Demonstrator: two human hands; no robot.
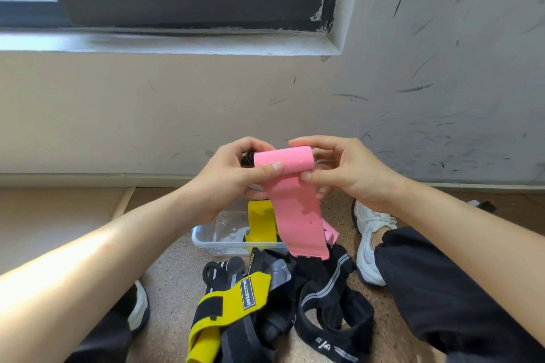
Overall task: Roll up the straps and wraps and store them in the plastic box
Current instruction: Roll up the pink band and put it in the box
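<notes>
A pink wrap (290, 186) is held up in front of me, its top rolled into a short cylinder and its loose tail hanging down over the box. My left hand (236, 174) grips the roll's left end, thumb pressed on the front. My right hand (342, 171) pinches the right end with fingers over the top. Below sits a clear plastic box (218, 240) holding a yellow strap (261, 222). On the floor nearer me lies a pile of black straps (327, 300) and a yellow-and-black wrap (233, 300).
My legs in dark trousers flank the pile, with a white shoe (368, 242) at the right and another shoe (138, 309) at the left. A scuffed wall and a dark window frame rise behind. The floor is speckled brown.
</notes>
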